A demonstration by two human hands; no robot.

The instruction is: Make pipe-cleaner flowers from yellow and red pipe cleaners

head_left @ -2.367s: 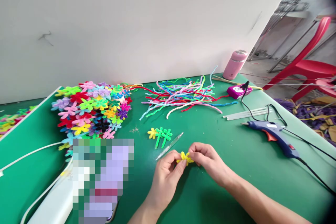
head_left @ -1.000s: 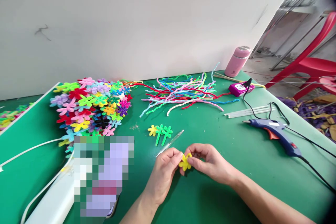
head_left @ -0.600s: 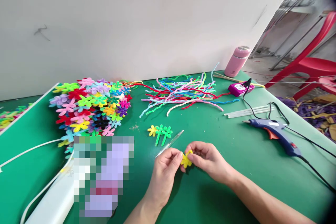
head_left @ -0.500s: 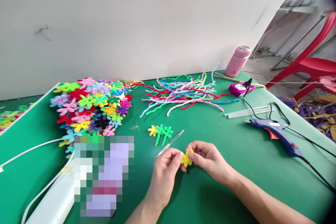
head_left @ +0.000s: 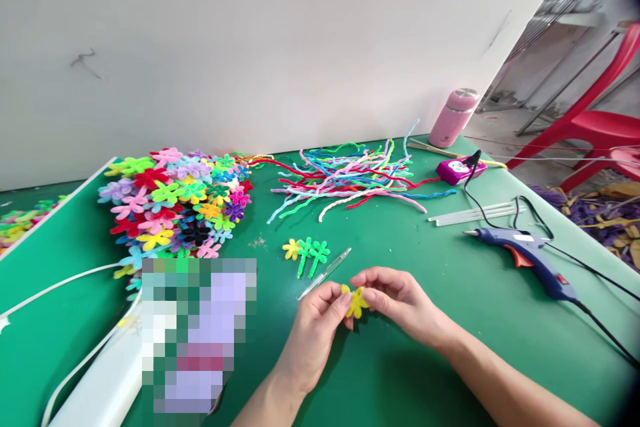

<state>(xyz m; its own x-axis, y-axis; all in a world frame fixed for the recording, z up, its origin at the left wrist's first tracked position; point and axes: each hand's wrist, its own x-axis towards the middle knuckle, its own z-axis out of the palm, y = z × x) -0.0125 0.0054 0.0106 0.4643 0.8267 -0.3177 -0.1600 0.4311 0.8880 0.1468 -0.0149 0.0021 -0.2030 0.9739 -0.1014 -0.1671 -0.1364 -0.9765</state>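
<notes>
A small yellow pipe-cleaner flower (head_left: 357,303) is pinched between my two hands, low in the middle of the view. My left hand (head_left: 316,333) grips its left petals between thumb and fingers. From the other side, my right hand (head_left: 400,301) closes thumb and fingertips on its right petals. Just beyond them lies a clear pen-like stick (head_left: 327,272). Farther left, two green pipe-cleaner pieces (head_left: 319,253) with flower tops and short stems lie beside another yellow flower (head_left: 291,249).
Pipe-cleaner flowers (head_left: 165,193) are heaped at left; loose pipe cleaners (head_left: 345,177) spread at the back. To the right lie a corded glue gun (head_left: 530,253), glue sticks (head_left: 465,215) and a purple box (head_left: 457,171). A pink bottle (head_left: 454,118) stands behind. A blurred patch covers something at lower left.
My fingers have shifted slightly on the yellow flower, which now faces up more openly with its petals spread. The things on the table have stayed in place.
</notes>
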